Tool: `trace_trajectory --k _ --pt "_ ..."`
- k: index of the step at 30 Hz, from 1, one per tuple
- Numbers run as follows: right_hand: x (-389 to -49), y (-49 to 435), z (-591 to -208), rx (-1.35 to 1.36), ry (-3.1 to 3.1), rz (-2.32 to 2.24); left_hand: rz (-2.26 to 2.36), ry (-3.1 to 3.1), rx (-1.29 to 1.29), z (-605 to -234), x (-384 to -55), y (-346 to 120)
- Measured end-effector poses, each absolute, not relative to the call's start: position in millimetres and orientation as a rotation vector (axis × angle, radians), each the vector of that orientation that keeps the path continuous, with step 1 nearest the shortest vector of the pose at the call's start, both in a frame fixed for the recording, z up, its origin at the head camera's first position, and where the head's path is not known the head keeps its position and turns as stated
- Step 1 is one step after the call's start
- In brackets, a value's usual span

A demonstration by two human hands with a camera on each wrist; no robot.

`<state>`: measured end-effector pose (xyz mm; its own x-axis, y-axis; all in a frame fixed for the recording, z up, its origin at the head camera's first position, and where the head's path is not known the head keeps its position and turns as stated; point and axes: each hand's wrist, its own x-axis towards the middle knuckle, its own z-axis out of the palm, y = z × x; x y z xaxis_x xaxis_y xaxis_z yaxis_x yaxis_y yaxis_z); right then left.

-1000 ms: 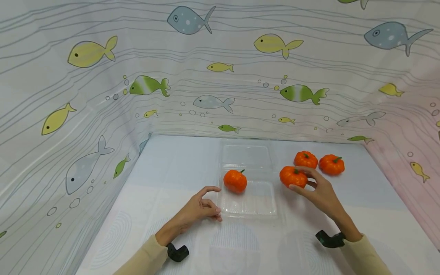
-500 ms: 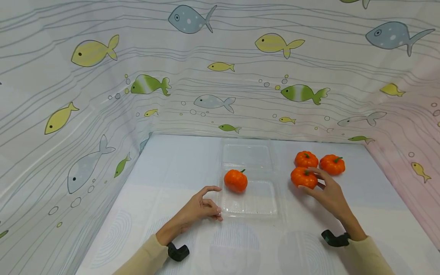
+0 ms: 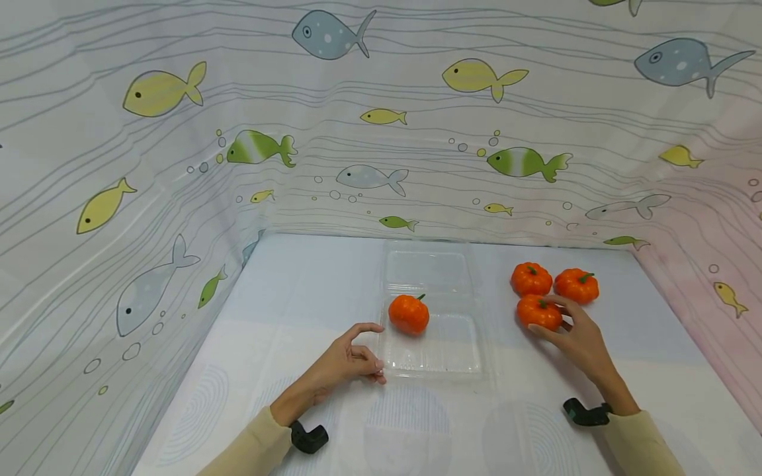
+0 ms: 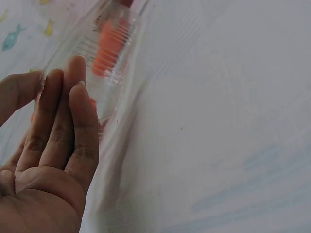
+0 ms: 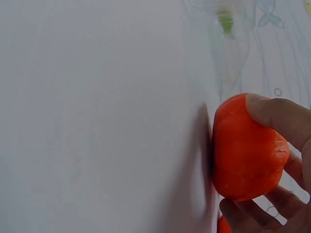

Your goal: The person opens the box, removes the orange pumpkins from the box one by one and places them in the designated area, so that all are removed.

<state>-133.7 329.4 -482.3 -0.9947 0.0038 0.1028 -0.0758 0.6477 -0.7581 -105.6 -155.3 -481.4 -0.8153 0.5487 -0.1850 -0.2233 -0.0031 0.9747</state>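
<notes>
In the head view, my right hand (image 3: 580, 337) holds a small orange pumpkin (image 3: 538, 312) with a green stem. Thumb and fingertips lie on opposite sides of this pumpkin (image 5: 248, 150) in the right wrist view, and it is at the table surface. My left hand (image 3: 342, 362) touches the left edge of a clear plastic clamshell box (image 3: 431, 373), its fingers (image 4: 56, 107) fairly straight in the left wrist view. The box lies unfolded, and another pumpkin (image 3: 409, 314) sits at the back left of its near half.
Two more pumpkins, one on the left (image 3: 531, 279) and one on the right (image 3: 576, 285), stand just behind the held one. The pale table (image 3: 286, 284) meets a fish-patterned cloth wall (image 3: 428, 145) at the back and sides.
My right hand has carried its pumpkin rightward and slightly nearer, away from the box and down to the table by the other two. The left hand has stayed in place.
</notes>
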Motion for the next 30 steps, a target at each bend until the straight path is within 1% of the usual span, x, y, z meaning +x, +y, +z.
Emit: trace_trajectory --k 20,30 --pt "-136.2 334.5 -486.9 0.085 -2.824 1.158 1.879 1.743 0.339 -482.4 -104.2 -154.6" --pt "-135.0 333.5 -474.4 0.106 -2.841 1.132 1.873 1.751 0.356 -482.7 -105.5 -154.8"
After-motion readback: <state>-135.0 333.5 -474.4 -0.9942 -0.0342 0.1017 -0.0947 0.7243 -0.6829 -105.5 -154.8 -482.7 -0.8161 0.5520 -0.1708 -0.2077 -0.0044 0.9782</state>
